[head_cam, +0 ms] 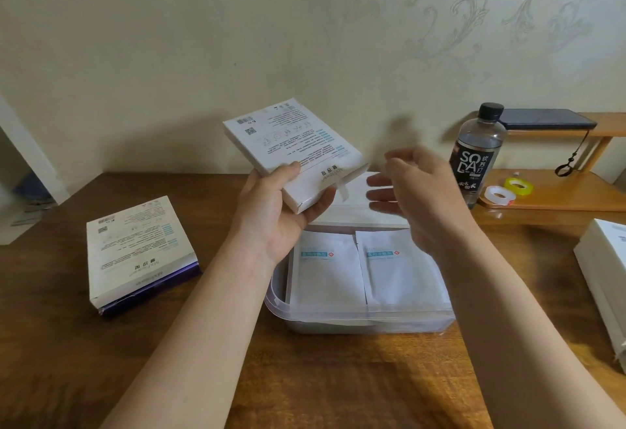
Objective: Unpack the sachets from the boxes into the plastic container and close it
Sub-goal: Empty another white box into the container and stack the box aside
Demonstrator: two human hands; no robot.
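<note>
Left hand (pixel 271 211) grips white box (pixel 294 150) above plastic container (pixel 359 323); right hand (pixel 416 188) beside.

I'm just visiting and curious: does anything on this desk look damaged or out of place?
Only small things. The opened box on the left of the table has its purple inside poking out at the near end, edge ragged. The held box, tilted in the left hand, has a loose flap hanging. Nothing is spilled.

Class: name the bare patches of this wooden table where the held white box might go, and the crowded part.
Free: bare wood between the stacked white and purple boxes and the clear plastic container, and the near strip before it. Crowded: right, by the soda bottle, tape rolls, white carton.
</note>
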